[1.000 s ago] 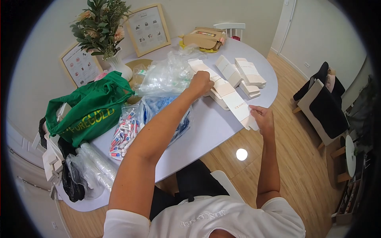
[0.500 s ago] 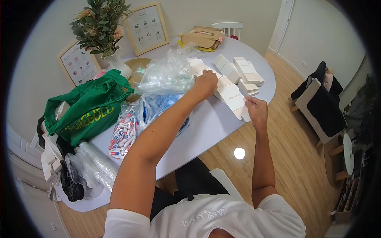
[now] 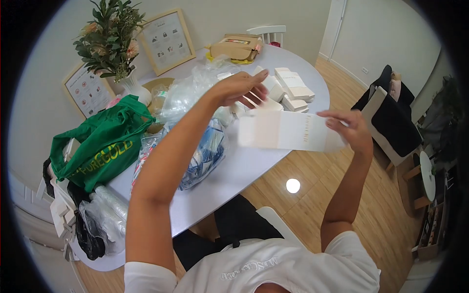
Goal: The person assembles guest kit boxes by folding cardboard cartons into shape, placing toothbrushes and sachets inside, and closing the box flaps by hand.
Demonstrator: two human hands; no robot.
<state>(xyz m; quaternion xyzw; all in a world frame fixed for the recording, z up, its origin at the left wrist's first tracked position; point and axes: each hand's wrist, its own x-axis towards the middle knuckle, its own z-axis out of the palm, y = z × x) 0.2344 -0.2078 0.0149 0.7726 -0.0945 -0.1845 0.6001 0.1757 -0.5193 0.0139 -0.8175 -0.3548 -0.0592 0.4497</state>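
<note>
A flat, long white carton (image 3: 293, 131) with gold lettering and a pale band is raised over the table's front edge, slightly blurred. My right hand (image 3: 349, 129) pinches its right end between thumb and fingers. Above the carton's left part, my left hand (image 3: 243, 90) has its fingers apart and holds nothing. Behind it, more flat white cartons lie on the table, partly hidden by the hand. To their right sit stacked white cartons (image 3: 293, 84). A clear plastic bag (image 3: 188, 100) lies left of my left hand, partly behind the forearm.
On the white table (image 3: 195, 207) are a green cloth bag (image 3: 102, 141), a bag of blue-and-white packets (image 3: 207, 154), rolled clear plastic (image 3: 110, 207), a flower vase (image 3: 135, 88) and a brown paper package (image 3: 237, 48). A chair (image 3: 395, 127) with dark clothing stands at right.
The carton has been lifted off the table by my right hand, which moved up and right. My left hand has let go of the cartons and risen, its fingers now spread.
</note>
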